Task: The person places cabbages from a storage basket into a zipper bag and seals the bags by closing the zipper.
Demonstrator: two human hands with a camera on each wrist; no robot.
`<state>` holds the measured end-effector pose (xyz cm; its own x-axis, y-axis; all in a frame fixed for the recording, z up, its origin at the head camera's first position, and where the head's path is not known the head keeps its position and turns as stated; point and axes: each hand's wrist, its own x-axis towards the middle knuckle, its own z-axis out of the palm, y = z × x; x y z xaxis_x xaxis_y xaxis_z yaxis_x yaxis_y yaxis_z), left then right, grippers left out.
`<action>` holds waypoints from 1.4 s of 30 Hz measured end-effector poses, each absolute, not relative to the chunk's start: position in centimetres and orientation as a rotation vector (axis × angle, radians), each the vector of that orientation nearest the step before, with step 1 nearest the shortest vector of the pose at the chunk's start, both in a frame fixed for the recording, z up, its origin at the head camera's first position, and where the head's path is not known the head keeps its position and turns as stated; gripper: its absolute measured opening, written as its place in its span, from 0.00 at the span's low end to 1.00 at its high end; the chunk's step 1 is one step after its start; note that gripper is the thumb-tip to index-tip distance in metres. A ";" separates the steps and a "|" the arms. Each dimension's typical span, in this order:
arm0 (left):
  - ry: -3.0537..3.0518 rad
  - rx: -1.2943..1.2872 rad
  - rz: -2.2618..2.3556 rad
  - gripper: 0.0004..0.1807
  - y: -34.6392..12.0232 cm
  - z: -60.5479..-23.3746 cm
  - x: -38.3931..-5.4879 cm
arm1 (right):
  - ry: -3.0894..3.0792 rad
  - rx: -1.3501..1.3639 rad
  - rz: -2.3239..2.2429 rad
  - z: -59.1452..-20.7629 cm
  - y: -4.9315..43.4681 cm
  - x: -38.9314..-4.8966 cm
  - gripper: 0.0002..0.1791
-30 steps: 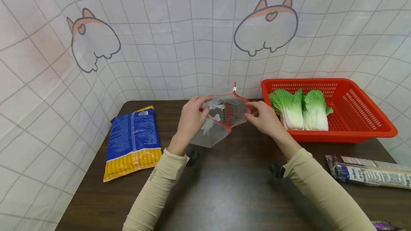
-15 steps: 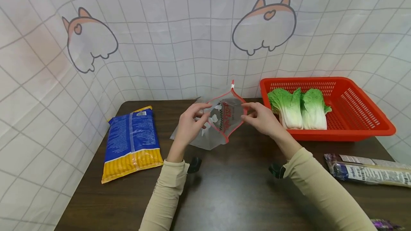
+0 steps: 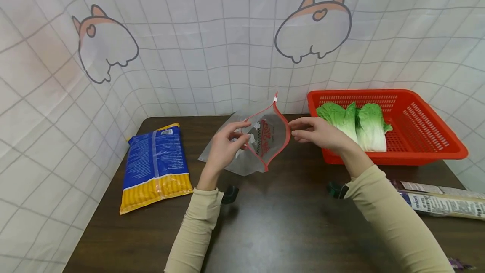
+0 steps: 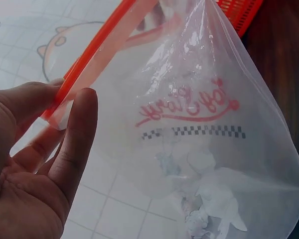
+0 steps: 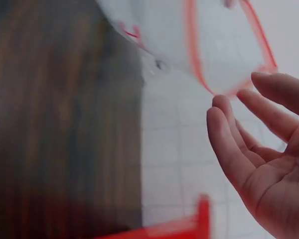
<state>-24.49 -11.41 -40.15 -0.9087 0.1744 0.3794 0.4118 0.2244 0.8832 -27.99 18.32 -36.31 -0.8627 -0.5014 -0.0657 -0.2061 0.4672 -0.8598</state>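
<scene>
A clear plastic zip bag with a red zipper edge and a white slider stands in the middle, its mouth spread wide. Red lettering and a checkered strip show on its wall. With thumb and fingers, my left hand pinches the red edge on the near left side. At the opposite edge, my right hand has its fingers loosely bent and its thumb apart from them. In the right wrist view, the right fingertips overlap the red edge without gripping it.
Two leafy cabbages sit in a red basket at the right, close behind the right hand. A blue and yellow packet lies at the left. Long wrapped packages lie at the right edge, and a curtain hangs behind the dark table.
The bag's mouth has spread wider. My right hand has let go of the red edge and shifted slightly right, while the left hand has kept its pinch and moved slightly left and down.
</scene>
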 end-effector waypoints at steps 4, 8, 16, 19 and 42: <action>-2.299 -0.540 -1.792 0.18 -11.4 -40.0 -24.5 | 2.421 -0.535 -1.383 -34.5 20.4 -28.6 0.26; -2.301 -0.518 -1.813 0.18 -11.5 -40.0 -24.5 | 2.494 -0.440 -1.379 -33.0 22.6 -29.7 0.28; -2.311 -0.506 -1.787 0.18 -11.6 -40.1 -24.5 | 2.607 -0.344 -1.243 -32.1 27.0 -31.7 0.33; -2.322 -0.503 -1.773 0.18 -11.6 -40.1 -24.4 | 2.613 -0.305 -1.198 -31.9 28.2 -32.5 0.34; -2.352 -0.494 -1.727 0.18 -11.0 -36.7 -21.7 | 2.589 -0.247 -1.160 -35.3 33.2 -36.0 0.40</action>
<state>-21.66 -11.00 -36.68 -0.9281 0.1576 0.3373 0.3691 0.2695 0.8895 -36.01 33.24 -35.28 -0.9424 -0.2724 -0.1940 -0.0365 0.6604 -0.7500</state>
